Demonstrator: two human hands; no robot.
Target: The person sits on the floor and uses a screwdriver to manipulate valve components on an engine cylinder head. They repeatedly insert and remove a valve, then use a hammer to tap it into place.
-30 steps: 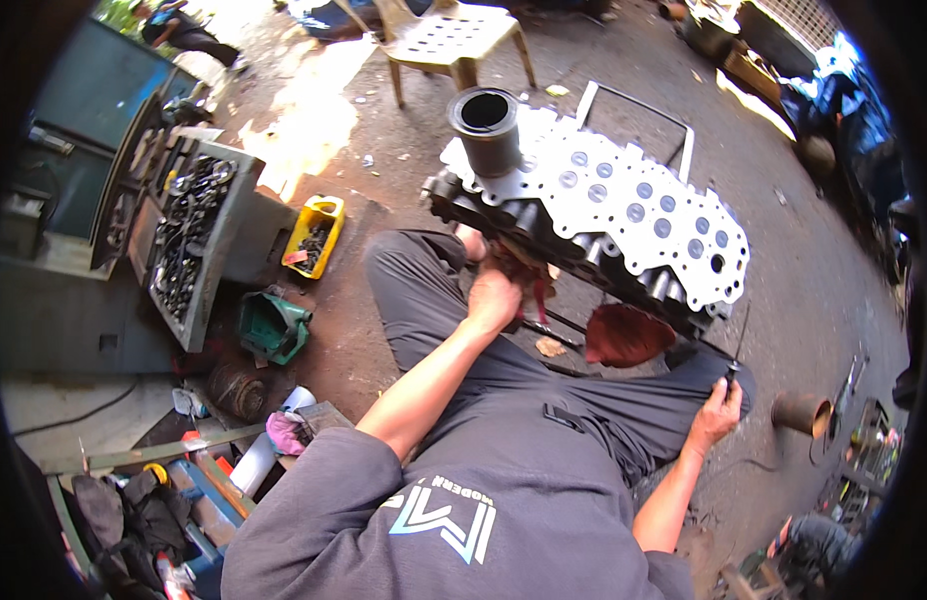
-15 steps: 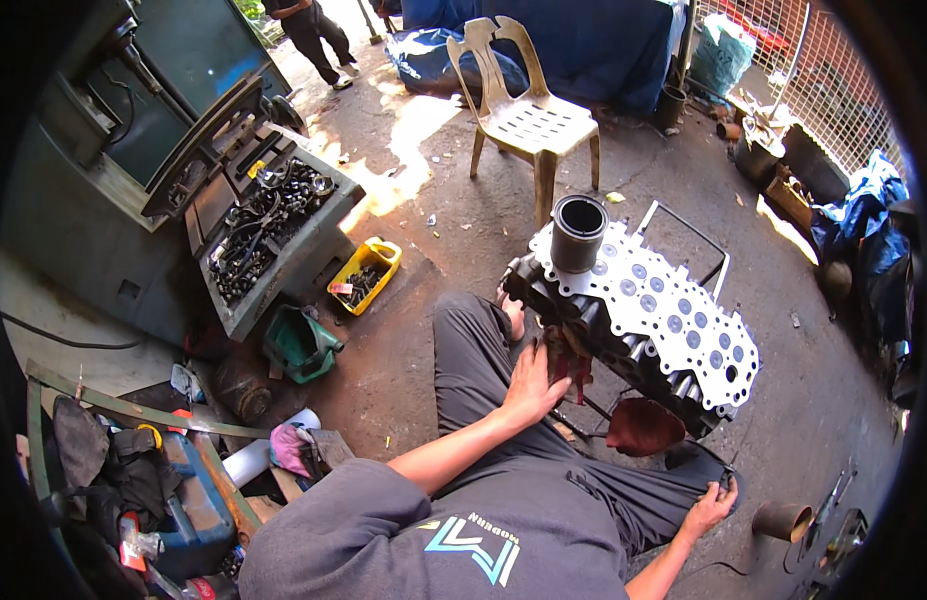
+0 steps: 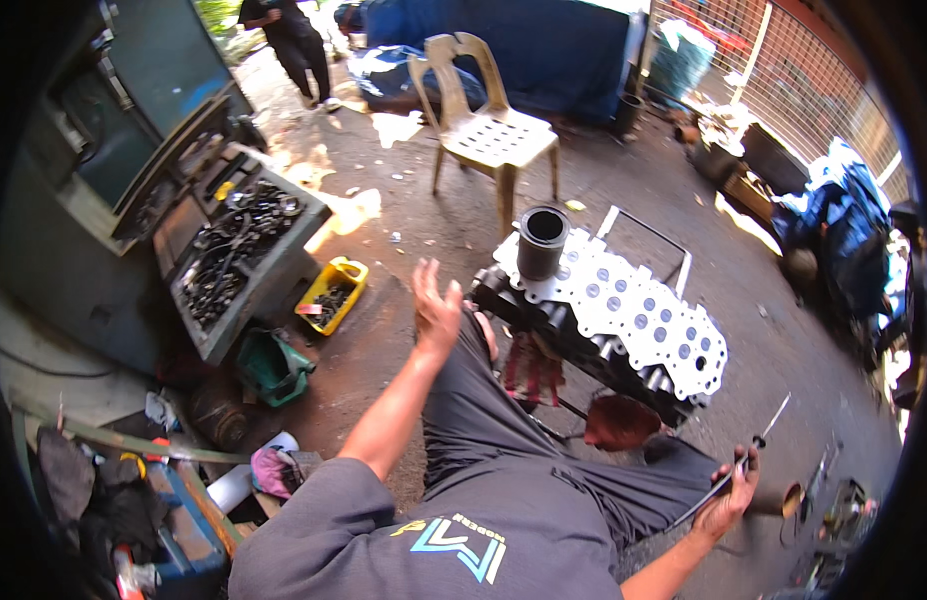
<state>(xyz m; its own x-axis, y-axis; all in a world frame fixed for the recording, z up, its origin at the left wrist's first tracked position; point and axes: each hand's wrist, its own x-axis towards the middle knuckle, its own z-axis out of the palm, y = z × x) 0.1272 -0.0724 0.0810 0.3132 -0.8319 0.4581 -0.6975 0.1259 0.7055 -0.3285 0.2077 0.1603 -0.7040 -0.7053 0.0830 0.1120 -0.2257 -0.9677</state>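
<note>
I sit on the ground in grey clothes. My left hand [image 3: 437, 308] is raised in the air with spread fingers, holding nothing, just left of a metal engine cylinder head [image 3: 624, 315] with many round holes. A dark cylinder sleeve [image 3: 542, 240] stands upright on its near left end. My right hand [image 3: 732, 495] is low at the right, closed on a thin dark metal tool [image 3: 744, 468] whose tip points up to the right. A red-brown rag [image 3: 532, 368] hangs below the cylinder head.
A cream plastic chair [image 3: 489, 125] stands behind the cylinder head. A green tool cabinet with trays of sockets [image 3: 234, 250] is at the left, with a yellow parts bin [image 3: 331, 293] and a green container [image 3: 274, 365] below it. A person [image 3: 294, 45] stands far back. Clutter lies at the right.
My left hand has lifted off the edge of the cylinder head and now hangs open in the air. The view has swung, showing more of the chair and cabinet.
</note>
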